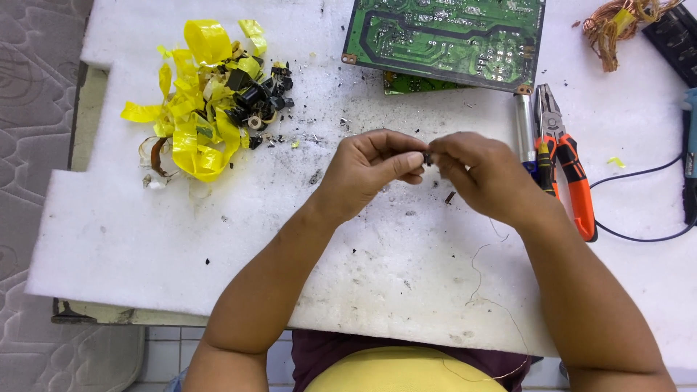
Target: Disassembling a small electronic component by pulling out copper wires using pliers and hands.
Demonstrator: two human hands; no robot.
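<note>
My left hand [374, 168] and my right hand [485, 174] meet above the middle of a white foam pad [131, 239]. Between their fingertips both pinch a small dark component [428, 157]; its shape is too small to make out. A thin wire [475, 268] trails from below my right hand down toward my body. Orange-handled pliers [563, 156] lie just right of my right hand, beside a metal-shafted tool [524, 127].
A green circuit board [446, 40] lies at the top, over a second green board. A heap of yellow tape strips and black bits [210, 98] sits top left. Tangled copper wire [613, 25], a black cable [639, 174] and a blue tool [690, 145] occupy the right.
</note>
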